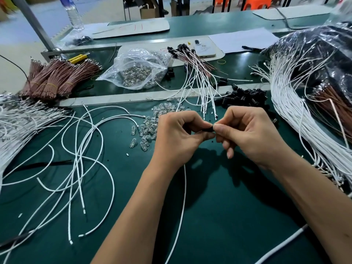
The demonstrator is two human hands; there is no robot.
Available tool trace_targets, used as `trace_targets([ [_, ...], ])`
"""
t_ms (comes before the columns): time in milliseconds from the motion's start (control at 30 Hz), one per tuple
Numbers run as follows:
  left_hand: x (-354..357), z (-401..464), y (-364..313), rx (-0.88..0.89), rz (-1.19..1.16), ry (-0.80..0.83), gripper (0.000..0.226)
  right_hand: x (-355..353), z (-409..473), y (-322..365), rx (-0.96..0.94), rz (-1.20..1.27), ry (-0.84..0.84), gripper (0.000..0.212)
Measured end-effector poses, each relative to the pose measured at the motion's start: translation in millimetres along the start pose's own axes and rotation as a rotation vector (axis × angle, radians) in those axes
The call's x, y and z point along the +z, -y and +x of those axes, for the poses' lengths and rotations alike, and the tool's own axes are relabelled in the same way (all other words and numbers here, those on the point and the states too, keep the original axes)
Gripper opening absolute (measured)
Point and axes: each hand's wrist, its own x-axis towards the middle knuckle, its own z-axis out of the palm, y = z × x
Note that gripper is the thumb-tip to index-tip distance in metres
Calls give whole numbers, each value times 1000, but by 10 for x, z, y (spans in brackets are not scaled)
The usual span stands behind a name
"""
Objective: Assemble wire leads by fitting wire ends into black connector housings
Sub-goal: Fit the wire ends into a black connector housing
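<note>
- Fingers [219,128] of both hands pinch one black connector housing [208,129] between them, above the bench [219,216] centre.
- White wire [182,206] trails near from the left hand [177,138]: light, limp; best held close to its tip.
- Right hand [251,134] steadies the small, hard housing.

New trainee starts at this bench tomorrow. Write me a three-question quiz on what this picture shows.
1. True or false: both the left hand and the right hand grip the small black plastic connector housing.
2. Multiple choice: the bundles of brown wires bound with bands lie
A. at the far left of the bench
B. under the hands
C. inside the clear plastic bag of small glass bulbs
3. Fill in: the thin white wire hanging from the left hand trails ____ the person.

Key
1. True
2. A
3. toward
</note>
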Motion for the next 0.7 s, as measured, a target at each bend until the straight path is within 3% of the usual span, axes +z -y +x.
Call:
trace_targets([
  [333,24,7,1,-151,-270,-12,17,45,-9,-14,-58,76,-55,14],
  [700,-63,31,9,-211,-295,18,20,-108,27,-58,-200,-337,27,11],
])
